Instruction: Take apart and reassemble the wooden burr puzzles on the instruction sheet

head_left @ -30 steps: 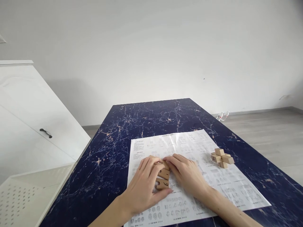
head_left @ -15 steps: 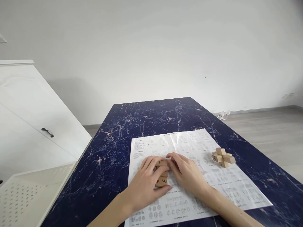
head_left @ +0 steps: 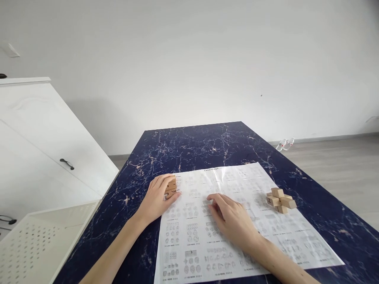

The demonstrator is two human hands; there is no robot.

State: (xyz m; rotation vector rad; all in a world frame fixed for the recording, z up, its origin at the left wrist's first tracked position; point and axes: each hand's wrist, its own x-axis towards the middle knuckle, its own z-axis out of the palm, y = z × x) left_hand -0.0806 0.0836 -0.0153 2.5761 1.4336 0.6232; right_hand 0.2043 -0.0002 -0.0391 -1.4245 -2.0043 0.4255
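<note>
My left hand (head_left: 158, 194) is closed around a flat wooden puzzle block (head_left: 171, 187) with dark marks on its top. It sits at the upper left edge of a printed sheet (head_left: 204, 221), and my palm hides part of it. My right hand (head_left: 232, 217) rests on the middle of the sheet with loosely bent fingers and nothing visible in them. At the sheet's right edge stands a burr puzzle (head_left: 281, 200) of crossed wooden bars, one marked with a dark sign, apart from both hands.
The sheet, printed with small diagrams, lies on a dark blue marbled table (head_left: 189, 146). A white cabinet (head_left: 38, 138) and a perforated pale panel (head_left: 59, 232) stand at the left. Clear plastic bottles (head_left: 285, 144) are on the floor past the table's right edge.
My left hand has carried the wooden block left and away from me, from the sheet's middle to its upper left edge. My right hand has stayed nearly in place, now apart from the block.
</note>
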